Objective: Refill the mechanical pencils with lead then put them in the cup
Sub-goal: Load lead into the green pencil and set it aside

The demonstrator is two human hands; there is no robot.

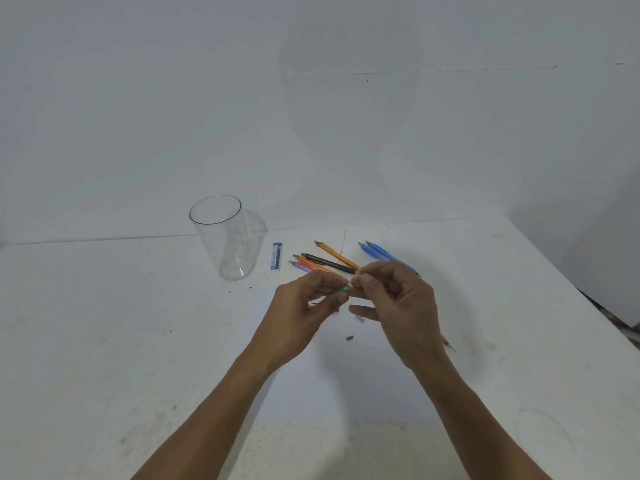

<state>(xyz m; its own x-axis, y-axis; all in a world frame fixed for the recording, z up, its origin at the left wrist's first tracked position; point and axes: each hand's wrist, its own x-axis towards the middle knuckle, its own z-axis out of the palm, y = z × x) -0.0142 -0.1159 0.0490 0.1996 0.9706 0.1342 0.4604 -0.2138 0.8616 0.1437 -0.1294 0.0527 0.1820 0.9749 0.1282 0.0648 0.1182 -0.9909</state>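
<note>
Refilling is the step in hand. The left hand holds a green translucent mechanical pencil above the white table, with its fingers curled round the barrel. The right hand meets the pencil's exposed end, thumb and forefinger pinched together. Whether a lead, a cap or only the pencil's end sits between them is too small to tell.

The clear plastic cup stands upright to the left, well apart, and holds no pencil. The blue-capped lead tube lies between the cup and the loose coloured pencils beyond the hands. A small dark cap lies on the table near the wrists and is probably from this pencil.

The next move likely calls for a straight, unforced feed of lead into the barrel. The cap is then refitted and the pencil carried left to the cup.
</note>
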